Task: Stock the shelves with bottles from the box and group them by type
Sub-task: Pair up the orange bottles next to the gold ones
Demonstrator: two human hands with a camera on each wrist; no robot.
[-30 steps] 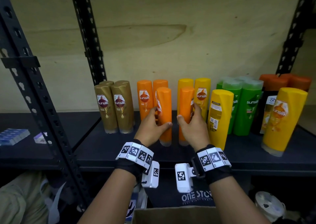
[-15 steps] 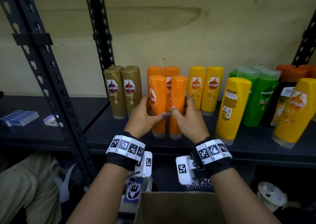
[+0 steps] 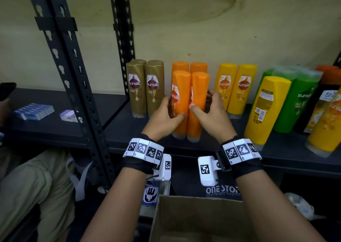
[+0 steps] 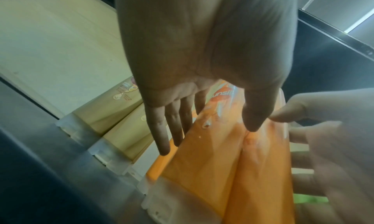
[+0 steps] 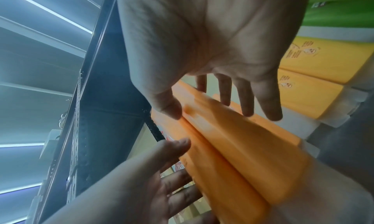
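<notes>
Both hands are up on the shelf bracketing two orange bottles that stand side by side, touching. Left hand sits on the left orange bottle with the thumb across its front and the fingers reaching along its left side, pretty much straight, so it's more a loose flat-fingered grip than a wrap. Right hand mirrors that on the right orange bottle: thumb on the front edge near the seam between the two, fingers spread out past its right side. The right wrist view shows those fingers extended, not curled around anything.

Both bottles are upright on the shelf, directly in front of two more orange bottles at the back. Left of them, just beside, are the brown bottles. To the right there's a gap, then a pair of yellow bottles, another yellow bottle standing further forward, and green bottles beyond.

Cardboard box is down below, between the forearms, near the bottom edge. Some small blue packs lie on the next shelf bay to the left.
</notes>
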